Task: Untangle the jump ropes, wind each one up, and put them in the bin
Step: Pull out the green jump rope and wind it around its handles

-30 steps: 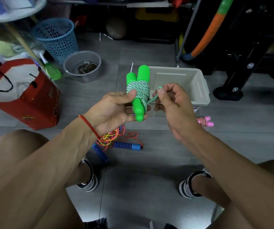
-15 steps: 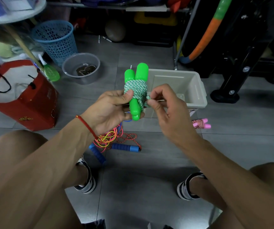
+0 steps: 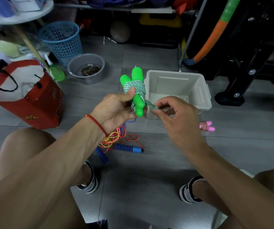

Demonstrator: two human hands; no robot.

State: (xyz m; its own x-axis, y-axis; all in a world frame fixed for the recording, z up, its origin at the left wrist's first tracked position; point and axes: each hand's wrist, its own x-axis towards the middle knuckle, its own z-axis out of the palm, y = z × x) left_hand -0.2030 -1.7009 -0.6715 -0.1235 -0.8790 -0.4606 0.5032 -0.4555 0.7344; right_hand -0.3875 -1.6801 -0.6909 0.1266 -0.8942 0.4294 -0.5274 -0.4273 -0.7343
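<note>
One rope is nearly wrapped — the green jump rope [image 3: 135, 91], both handles side by side with green-and-white cord wound round them, sits upright in the left hand [image 3: 114, 109], thumb pressed on the coils, fingers curled round behind. Right hand [image 3: 174, 116] is pinching the loose cord end [image 3: 151, 104] just beside the lower handle tip, drawn out short and taut; my read is that it wants tucking under a turn to lock the bundle. Behind the hands stands the beige bin [image 3: 205, 90], and what shows of its inside holds nothing — so no rope is put away yet. Down on the floor, the pink jump rope [image 3: 205, 126] lies wound up just right of the bin, waiting. Below the left wrist is the untouched work — a blue-handled rope [image 3: 128, 148] in a tangle of neon and red cords [image 3: 116, 138]. By my count: one wound, one almost, the tangle left, none binned.
</note>
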